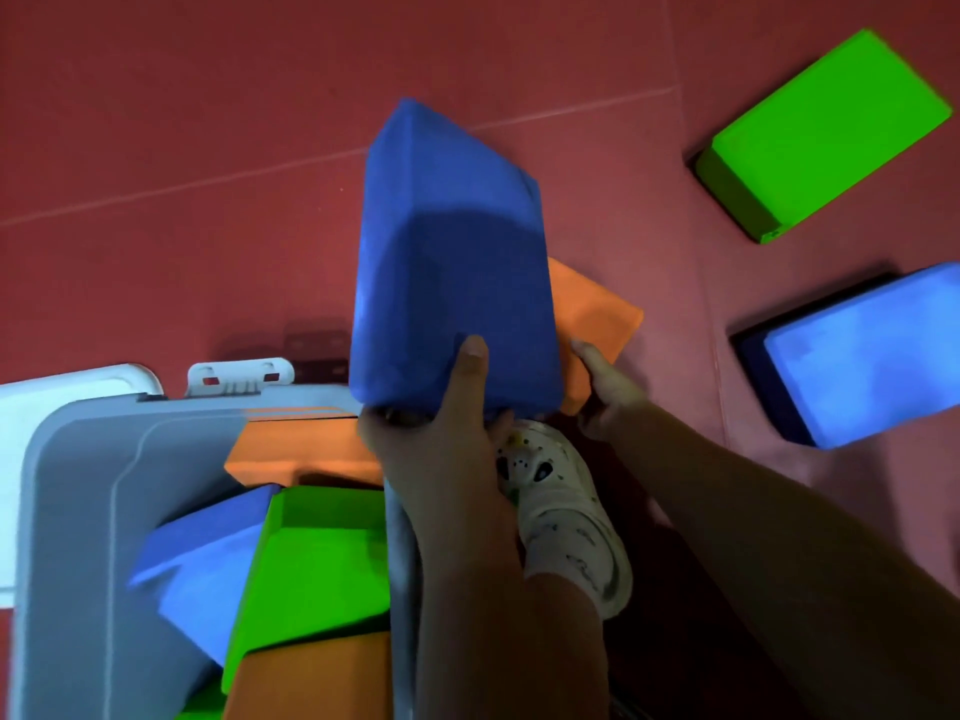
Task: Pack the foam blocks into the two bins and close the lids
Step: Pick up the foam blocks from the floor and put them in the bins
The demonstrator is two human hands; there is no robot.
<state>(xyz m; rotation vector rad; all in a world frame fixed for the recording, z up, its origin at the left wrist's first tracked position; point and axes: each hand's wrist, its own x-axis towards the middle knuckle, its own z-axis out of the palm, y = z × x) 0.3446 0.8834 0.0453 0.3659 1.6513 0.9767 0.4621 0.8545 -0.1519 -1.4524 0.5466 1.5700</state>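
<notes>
My left hand (447,433) grips the near end of a large dark blue foam block (447,252), held up above the floor with my thumb on its top face. Behind it, my right hand (608,387) holds an orange foam block (592,314), mostly hidden by the blue one. Below left stands an open grey bin (78,511) holding orange (306,449), green (317,563) and blue (208,569) blocks. A green block (826,132) and a light blue block (872,356) lie on the red floor at right.
A white lid with a latch (239,376) shows behind the bin at left. My white shoe (566,517) stands between the bin's right wall and my right arm. Red floor mat (208,148) stretches across the back.
</notes>
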